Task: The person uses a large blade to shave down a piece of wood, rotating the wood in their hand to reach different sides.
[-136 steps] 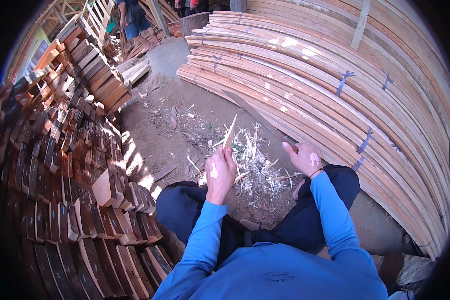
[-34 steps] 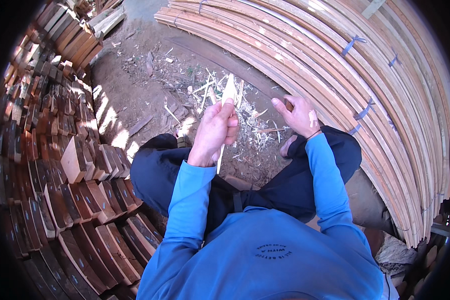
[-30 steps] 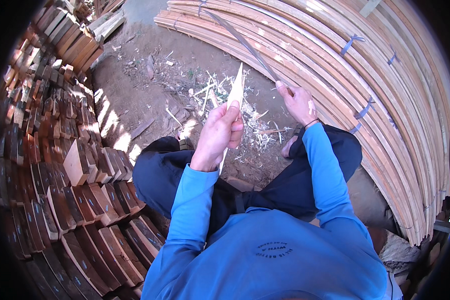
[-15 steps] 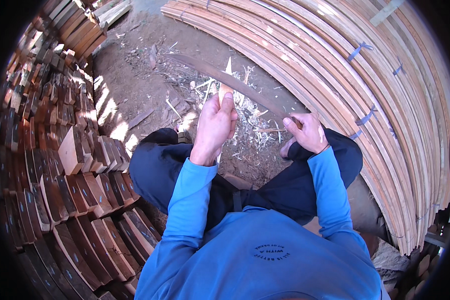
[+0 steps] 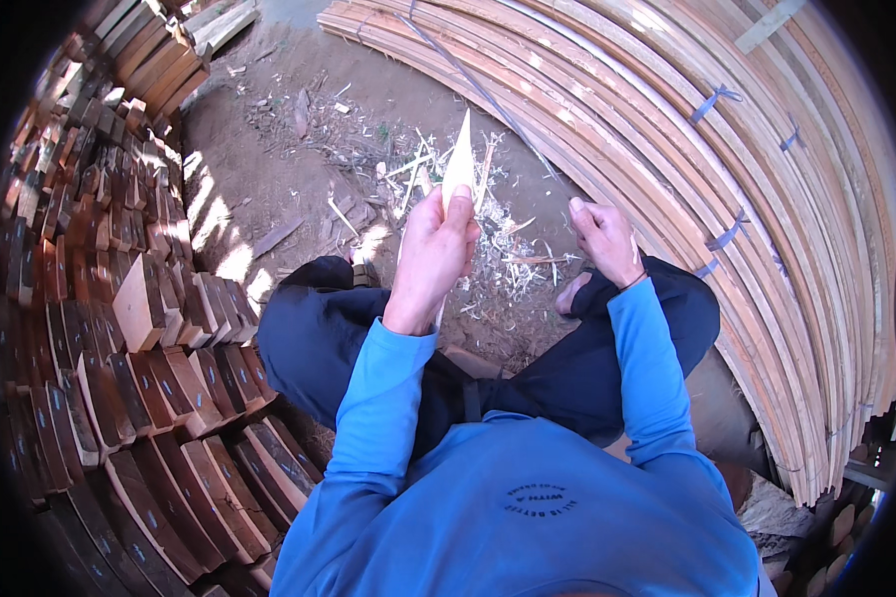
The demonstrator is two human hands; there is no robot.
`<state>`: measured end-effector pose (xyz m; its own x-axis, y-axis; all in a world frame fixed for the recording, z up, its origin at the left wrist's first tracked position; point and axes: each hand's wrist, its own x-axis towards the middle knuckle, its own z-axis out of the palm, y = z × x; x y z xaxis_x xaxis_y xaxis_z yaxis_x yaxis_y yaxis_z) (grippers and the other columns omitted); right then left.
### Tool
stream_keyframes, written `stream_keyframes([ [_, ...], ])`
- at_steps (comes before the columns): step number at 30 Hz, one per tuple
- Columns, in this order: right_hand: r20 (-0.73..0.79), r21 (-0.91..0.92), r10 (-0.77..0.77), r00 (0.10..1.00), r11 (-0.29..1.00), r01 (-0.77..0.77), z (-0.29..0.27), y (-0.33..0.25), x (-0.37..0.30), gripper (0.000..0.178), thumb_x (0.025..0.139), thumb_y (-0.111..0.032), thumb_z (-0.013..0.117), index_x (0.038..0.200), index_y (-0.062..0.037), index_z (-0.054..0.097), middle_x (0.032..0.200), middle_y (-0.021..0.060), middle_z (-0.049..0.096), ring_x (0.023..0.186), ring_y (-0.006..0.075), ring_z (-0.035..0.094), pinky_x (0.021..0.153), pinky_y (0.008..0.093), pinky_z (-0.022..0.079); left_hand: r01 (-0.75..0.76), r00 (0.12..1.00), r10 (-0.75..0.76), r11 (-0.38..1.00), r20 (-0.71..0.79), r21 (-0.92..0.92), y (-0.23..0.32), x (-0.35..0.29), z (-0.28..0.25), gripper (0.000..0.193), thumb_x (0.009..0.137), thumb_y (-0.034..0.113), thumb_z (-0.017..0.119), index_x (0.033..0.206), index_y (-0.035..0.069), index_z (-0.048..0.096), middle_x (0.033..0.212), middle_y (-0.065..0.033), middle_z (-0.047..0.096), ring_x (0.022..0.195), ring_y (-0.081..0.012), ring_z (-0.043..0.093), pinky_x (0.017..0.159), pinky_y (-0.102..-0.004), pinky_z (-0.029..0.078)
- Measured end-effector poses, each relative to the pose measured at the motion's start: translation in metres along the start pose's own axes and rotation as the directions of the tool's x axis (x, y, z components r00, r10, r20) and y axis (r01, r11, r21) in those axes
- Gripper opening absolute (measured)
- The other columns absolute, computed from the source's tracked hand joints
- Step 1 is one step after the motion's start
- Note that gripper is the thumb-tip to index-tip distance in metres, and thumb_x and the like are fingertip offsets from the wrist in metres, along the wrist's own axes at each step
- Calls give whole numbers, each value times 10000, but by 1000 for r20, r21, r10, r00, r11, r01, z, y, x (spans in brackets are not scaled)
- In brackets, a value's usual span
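Note:
A pale, sharply pointed wooden stake point(image 5: 459, 164) stands upright out of my left hand point(image 5: 432, 244). Fingers wrap round it just below the whittled point, with the thumb pressed along its near face; the rest of the stake is mostly hidden by the hand and sleeve. To the right, over my right knee, my right hand point(image 5: 608, 245) is closed on the handle of a machete point(image 5: 511, 120). The long blade shows nearly edge-on, slanting up and left past the stake, apart from it. The handle itself is mostly covered by my fingers.
Light wood shavings point(image 5: 516, 264) litter the dirt ground point(image 5: 269, 169) between my bent legs. Stacked wooden blocks point(image 5: 134, 398) rise along the left. Long wooden strips point(image 5: 607, 109), tied with blue bands, curve across the far and right side.
The machete has swung up and away from the stake, its blade turning from broadside to nearly edge-on. The stake's pointed tip shows more fully. My left hand has barely moved.

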<state>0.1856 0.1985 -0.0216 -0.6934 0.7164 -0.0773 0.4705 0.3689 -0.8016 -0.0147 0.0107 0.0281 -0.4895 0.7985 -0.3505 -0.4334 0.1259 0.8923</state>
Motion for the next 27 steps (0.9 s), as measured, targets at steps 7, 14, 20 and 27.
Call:
stream_keyframes([
  [7,130,-129,-185,974,971,201,-5,-7,-35,586,1007,-525,610,771,11,641,548,183,478,498,315,492,524,445,370,77,997,-71,978,37,-191,7,-5,-2,307,1114,310,482,891,103,444,660,45,422,473,-39,339,405,-244,278],
  [14,-21,-240,-201,979,952,190,4,-12,-14,634,987,-561,621,756,29,652,547,196,518,520,355,522,552,462,403,41,997,-31,991,74,-131,7,-6,4,314,1122,312,473,865,141,414,645,81,356,463,-17,277,398,-228,198],
  [20,-143,-90,31,989,995,-44,3,-15,22,724,1004,-613,565,708,45,619,536,143,431,539,246,439,563,444,359,71,989,-61,995,132,-73,6,-10,10,308,1123,311,471,871,136,449,644,82,361,469,-23,284,412,-234,206],
  [27,41,-42,-156,987,987,158,10,-7,-14,645,1019,-568,567,823,34,688,549,136,454,538,233,453,554,425,365,61,998,-57,982,23,-177,9,-6,8,285,1124,293,452,882,140,451,660,70,358,488,-25,271,419,-228,190],
])
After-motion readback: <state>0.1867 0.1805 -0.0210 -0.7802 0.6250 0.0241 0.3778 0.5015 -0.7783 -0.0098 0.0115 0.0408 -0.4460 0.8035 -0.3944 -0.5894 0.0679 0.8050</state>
